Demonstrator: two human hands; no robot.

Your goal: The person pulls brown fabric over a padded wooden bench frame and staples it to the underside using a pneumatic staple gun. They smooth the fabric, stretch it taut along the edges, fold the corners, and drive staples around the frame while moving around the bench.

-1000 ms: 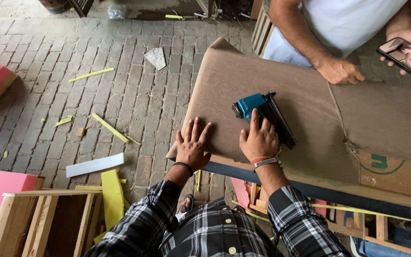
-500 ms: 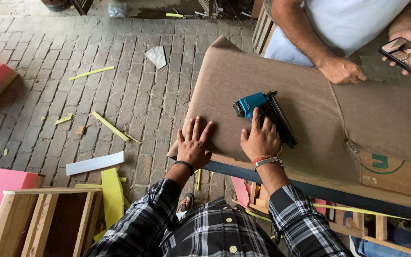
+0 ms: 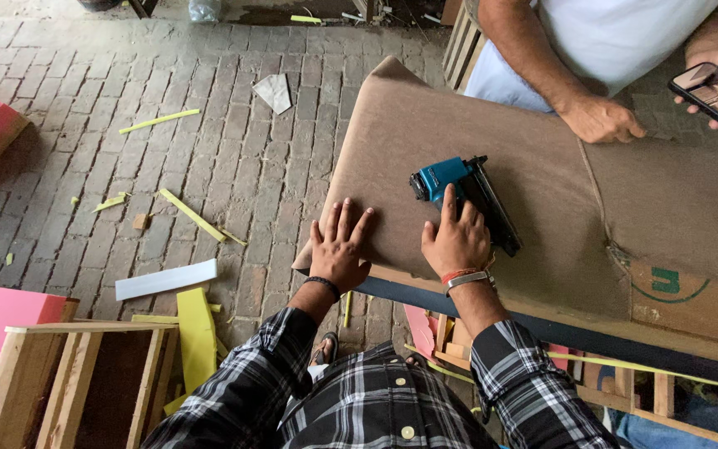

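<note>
A: Any change since the earlier frame?
B: Negligible; both hands stay put.
A: Grips?
B: Left hand flat, fingers spread, holding nothing, on brown fabric-covered panel. Right hand rests on blue-and-black staple gun, long axis running away rightward.

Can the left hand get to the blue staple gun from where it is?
Probably yes. The left hand lies flat on the brown fabric, and only bare fabric separates it from the blue staple gun. The right hand already rests against the gun.
</note>
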